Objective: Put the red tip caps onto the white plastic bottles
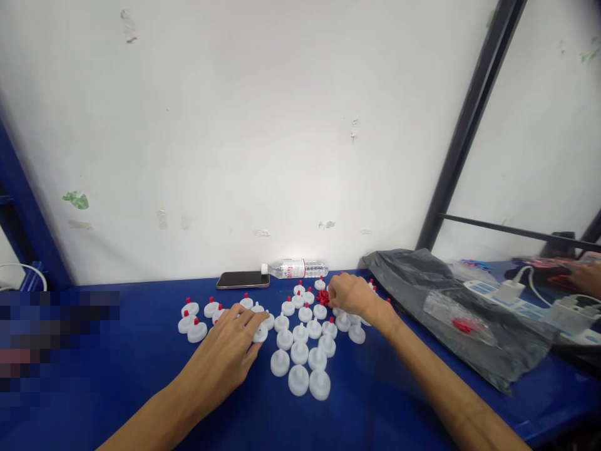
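Observation:
My left hand (235,341) is closed with thumb and forefinger around a white nozzle cap (260,334), whose spout is partly covered by the fingers. Bent over the small pile of red tips (323,297), my right hand (353,293) has its fingers drawn together; what they pinch, if anything, is hidden. Between and around the hands stand several white nozzle caps with bare spouts (299,352). Others wear red tips, such as the red-tipped cap (197,331) left of my left hand and more behind the pile.
A phone (243,280) and a plastic bottle (295,269) lie along the wall. At right, a grey plastic bag (422,294) bears a clear bag with red pieces (462,322). Beyond it are a power strip (530,307) with plugs and another person's hand (586,279).

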A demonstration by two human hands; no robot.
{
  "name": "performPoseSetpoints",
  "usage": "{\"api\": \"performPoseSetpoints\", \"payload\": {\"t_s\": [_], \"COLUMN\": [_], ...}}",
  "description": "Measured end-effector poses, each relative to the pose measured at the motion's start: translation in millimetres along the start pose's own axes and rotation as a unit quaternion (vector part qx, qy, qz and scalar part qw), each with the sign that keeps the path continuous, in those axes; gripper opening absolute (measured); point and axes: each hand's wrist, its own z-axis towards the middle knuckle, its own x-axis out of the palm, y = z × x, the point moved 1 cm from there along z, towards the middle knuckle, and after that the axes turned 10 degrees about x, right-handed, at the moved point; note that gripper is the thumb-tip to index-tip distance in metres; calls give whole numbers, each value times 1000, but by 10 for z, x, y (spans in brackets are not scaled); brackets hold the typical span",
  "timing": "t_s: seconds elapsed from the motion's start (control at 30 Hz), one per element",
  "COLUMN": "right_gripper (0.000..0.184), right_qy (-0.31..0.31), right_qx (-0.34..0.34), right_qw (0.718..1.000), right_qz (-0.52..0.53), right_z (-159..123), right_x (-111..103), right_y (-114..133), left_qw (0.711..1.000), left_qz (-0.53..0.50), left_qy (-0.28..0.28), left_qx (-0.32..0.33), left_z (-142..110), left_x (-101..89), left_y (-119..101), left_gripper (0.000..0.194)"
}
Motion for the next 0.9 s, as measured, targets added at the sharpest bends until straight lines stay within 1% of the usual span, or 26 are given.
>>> {"api": "performPoseSetpoints", "payload": {"t_s": [0.07, 0.17, 0.23, 0.33, 0.43, 0.5, 0.57, 0.63, 0.7, 0.77, 0.9], "right_gripper": [4, 3, 7, 13, 10, 12, 14, 15, 17, 16, 15], "right_qy": [2, 4, 1, -11, -22, -23, -12, -2, 0, -2, 11], "right_qx": [-6, -17, -25, -38, -58, -79, -120, -181, -236, -270, -316], "right_qw": [1000, 1000, 999, 997, 990, 984, 964, 925, 885, 865, 839], "right_qz": [5, 20, 35, 71, 124, 161, 238, 335, 402, 422, 444], "right_z": [-1, -3, -10, -21, -19, -16, -24, -54, -109, -185, -343], "right_x": [6, 22, 28, -1, -70, -110, -128, -130, -128, -127, -113], "right_y": [3, 6, 8, -15, -63, -69, -23, 74, 198, 322, 512], "left_qw": [1000, 998, 997, 996, 994, 993, 993, 992, 992, 992, 990], "left_qz": [-7, -23, -38, -67, -86, -93, -98, -97, -95, -95, -105], "left_qy": [-22, -46, -57, -63, -64, -66, -67, -72, -76, -79, -77], "left_qx": [10, 19, 20, 8, -12, -17, -18, -25, -30, -33, -45], "left_z": [-2, -2, -3, -9, -17, -17, -12, -8, -6, -7, -7], "left_x": [1, 0, 1, 3, -2, -7, -6, 2, 11, 13, -4], "left_y": [2, 4, 2, -6, -14, -18, -20, -16, -11, -8, -14], "left_gripper": [38, 32, 30, 29, 29, 28, 28, 30, 32, 32, 27]}}
